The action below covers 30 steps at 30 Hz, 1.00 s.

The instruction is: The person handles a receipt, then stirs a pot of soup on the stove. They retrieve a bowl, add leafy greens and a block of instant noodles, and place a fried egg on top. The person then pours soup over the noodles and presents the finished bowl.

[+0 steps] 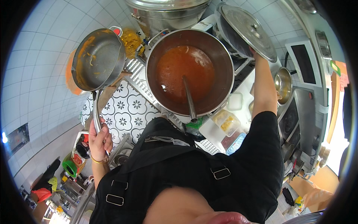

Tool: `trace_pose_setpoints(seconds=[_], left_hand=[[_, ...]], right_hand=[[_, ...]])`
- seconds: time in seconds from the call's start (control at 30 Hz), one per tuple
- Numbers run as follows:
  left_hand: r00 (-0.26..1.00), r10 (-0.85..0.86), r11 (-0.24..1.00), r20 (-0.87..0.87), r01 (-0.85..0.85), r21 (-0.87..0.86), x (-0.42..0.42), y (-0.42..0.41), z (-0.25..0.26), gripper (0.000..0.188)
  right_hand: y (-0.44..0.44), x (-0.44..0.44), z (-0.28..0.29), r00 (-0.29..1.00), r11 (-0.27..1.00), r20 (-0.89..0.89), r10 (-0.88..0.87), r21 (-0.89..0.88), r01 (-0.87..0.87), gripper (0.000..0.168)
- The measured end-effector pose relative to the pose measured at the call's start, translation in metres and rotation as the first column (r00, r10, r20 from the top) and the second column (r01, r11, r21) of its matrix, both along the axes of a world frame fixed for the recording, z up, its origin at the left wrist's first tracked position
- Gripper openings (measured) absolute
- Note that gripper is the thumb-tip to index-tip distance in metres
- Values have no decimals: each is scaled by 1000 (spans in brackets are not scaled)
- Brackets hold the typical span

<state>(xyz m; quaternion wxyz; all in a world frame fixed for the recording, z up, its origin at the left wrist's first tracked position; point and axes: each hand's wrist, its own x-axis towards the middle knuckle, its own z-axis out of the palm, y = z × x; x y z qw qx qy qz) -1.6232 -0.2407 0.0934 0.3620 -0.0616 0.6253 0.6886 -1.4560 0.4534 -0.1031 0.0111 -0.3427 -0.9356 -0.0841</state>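
Observation:
My left hand (101,140) is closed around the long metal handle of a frying pan (99,60), which is tilted and has orange sauce residue inside. A large steel stockpot (147,70) of reddish-brown liquid stands in front of me, with a metal ladle handle (190,102) rising from it and leaning on the near rim. My right hand (252,52) reaches to the far right, at the edge of a round metal lid (246,30) with a knob. The lid is tilted beside a dark pan or pot; my fingers are mostly hidden behind it, so their hold cannot be told.
Behind the stockpot stands a bigger lidded steel pot (170,19). Plastic food containers (227,121) sit on the white counter at the right, near a steel bowl (283,85). A yellow plastic-wrapped bundle (131,42) lies left of the stockpot. Tiled wall (36,70) borders the left.

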Motion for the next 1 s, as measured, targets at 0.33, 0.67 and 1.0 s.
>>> trace_pose_setpoints(seconds=[0.33, 0.67, 1.0], left_hand=[[999, -22, 1000, 46, 21, 10, 5, -3, -6, 24], [998, -44, 999, 38, 43, 20, 9, -8, -10, 25], [998, -25, 999, 58, 23, 47, 16, -15, -13, 21]], right_hand=[[-80, 41, 47, 557, 611, 792, 251, -575, 544, 30], [-135, 61, 36, 711, -629, 150, -687, -613, -479, 40], [-226, 7, 57, 825, 11, 170, -538, -978, 209, 52]])
